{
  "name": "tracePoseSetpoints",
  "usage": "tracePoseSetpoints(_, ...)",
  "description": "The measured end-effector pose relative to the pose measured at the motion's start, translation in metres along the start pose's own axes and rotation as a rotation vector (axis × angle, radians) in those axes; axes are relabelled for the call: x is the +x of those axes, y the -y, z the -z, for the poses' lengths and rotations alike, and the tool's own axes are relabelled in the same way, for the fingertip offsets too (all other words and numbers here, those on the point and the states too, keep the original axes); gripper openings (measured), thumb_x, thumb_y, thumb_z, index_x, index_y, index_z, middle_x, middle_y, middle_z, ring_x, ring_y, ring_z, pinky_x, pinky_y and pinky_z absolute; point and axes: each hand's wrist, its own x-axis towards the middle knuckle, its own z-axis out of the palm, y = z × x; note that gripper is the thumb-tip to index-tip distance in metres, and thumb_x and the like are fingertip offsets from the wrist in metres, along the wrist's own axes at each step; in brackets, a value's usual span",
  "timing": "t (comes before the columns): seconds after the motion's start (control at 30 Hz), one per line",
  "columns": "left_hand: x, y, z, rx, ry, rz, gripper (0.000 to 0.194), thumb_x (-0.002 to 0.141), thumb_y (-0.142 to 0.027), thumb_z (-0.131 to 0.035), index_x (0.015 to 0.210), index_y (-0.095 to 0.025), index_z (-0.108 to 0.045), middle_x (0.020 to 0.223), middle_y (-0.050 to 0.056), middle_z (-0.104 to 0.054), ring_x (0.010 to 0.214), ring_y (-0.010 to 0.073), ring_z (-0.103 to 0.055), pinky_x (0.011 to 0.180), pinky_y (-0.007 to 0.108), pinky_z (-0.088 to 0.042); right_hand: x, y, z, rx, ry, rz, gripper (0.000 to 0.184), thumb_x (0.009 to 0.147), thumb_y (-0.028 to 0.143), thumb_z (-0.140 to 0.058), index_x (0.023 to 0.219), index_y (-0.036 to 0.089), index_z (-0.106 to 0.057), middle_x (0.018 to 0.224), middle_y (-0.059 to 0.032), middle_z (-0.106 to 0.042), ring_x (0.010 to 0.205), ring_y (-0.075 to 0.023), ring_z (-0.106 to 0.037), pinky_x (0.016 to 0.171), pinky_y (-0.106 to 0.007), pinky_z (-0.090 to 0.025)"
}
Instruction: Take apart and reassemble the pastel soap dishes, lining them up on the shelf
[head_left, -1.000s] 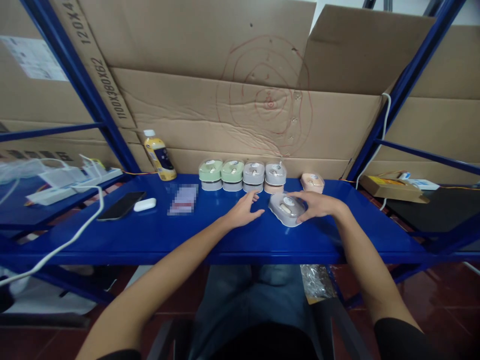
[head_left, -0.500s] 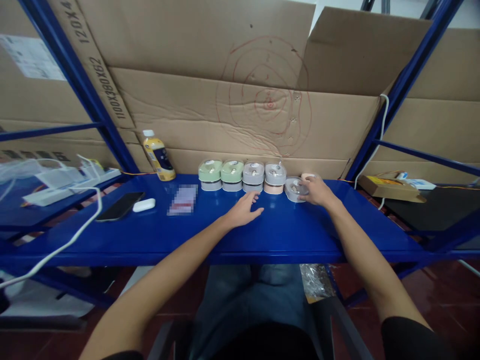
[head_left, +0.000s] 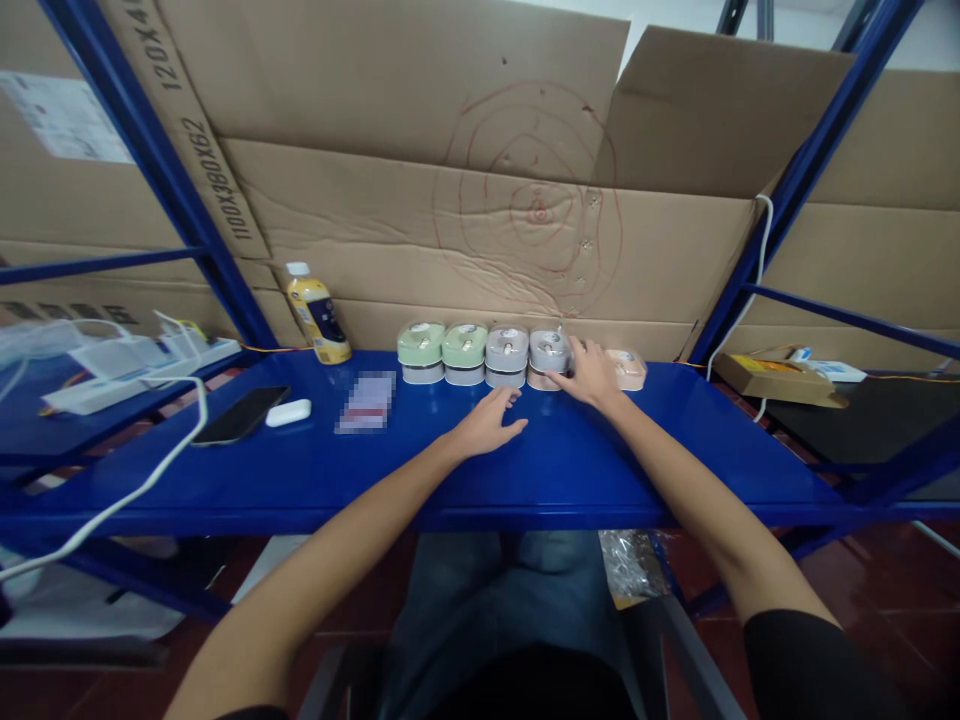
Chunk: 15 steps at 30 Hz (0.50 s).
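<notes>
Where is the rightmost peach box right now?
In the head view, the peach box sits toward the back right of the blue table, just right of the right hand, in front of the cardboard.

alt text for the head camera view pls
A person's right hand touches the rightmost of four double stacks of lidded boxes, green or grey on top, on a blue table. The left hand is open in front; a peach box is to the right, a yellow bottle, phone and white case to the left.
</notes>
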Motion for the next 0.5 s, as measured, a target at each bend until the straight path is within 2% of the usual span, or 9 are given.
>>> tracePoseSetpoints(0.1, 0.000, 0.001, 0.000, -0.003, -0.014, -0.005, 0.045, 0.088, -0.044, -0.068, 0.124, -0.021, -0.057, 0.122, 0.012, -0.065, 0.110, 0.0297, -0.067, 0.104, 0.052, -0.056, 0.015, 0.027, -0.010, 0.035, -0.063, -0.139, 0.094, 0.085, 0.075, -0.063, 0.150, 0.010, -0.046, 0.129, -0.0302, -0.063, 0.125, -0.0474, -0.057, 0.108, -0.063, -0.039)
tracePoseSetpoints(0.23, 0.001, 0.003, -0.001, 0.004, -0.017, -0.010, 0.043, 0.088, -0.043, -0.068, 0.123, -0.020, -0.058, 0.119, 0.011, -0.066, 0.108, 0.0295, -0.068, 0.104, 0.052, -0.056, 0.026, 0.043, -0.022, 0.051, -0.086, -0.235, 0.080, 0.085, 0.065, -0.069, 0.141, 0.010, -0.055, 0.121, -0.0291, -0.069, 0.120, -0.0463, -0.061, 0.105, -0.061, -0.042)
tracePoseSetpoints(0.37, 0.000, 0.004, 0.001, 0.014, -0.020, -0.010, 0.043, 0.089, -0.042, -0.067, 0.123, -0.019, -0.057, 0.121, 0.013, -0.065, 0.107, 0.0286, -0.067, 0.101, 0.050, -0.057, 0.024, 0.037, -0.012, 0.087, -0.101, -0.261, 0.074, 0.086, 0.055, -0.067, 0.141, 0.007, -0.058, 0.123, -0.0287, -0.068, 0.120, -0.0452, -0.061, 0.105, -0.057, -0.045)
tracePoseSetpoints(0.5, 0.002, 0.003, 0.004, -0.028, -0.094, 0.003, 0.049, 0.088, -0.045, -0.070, 0.127, -0.020, -0.055, 0.120, 0.012, -0.066, 0.110, 0.0278, -0.066, 0.099, 0.049, -0.057, 0.014, 0.016, 0.015, 0.335, -0.226, -0.308, 0.069, 0.086, 0.055, -0.066, 0.141, 0.014, -0.060, 0.130, -0.0212, -0.069, 0.123, -0.0408, -0.061, 0.107, -0.055, -0.047)
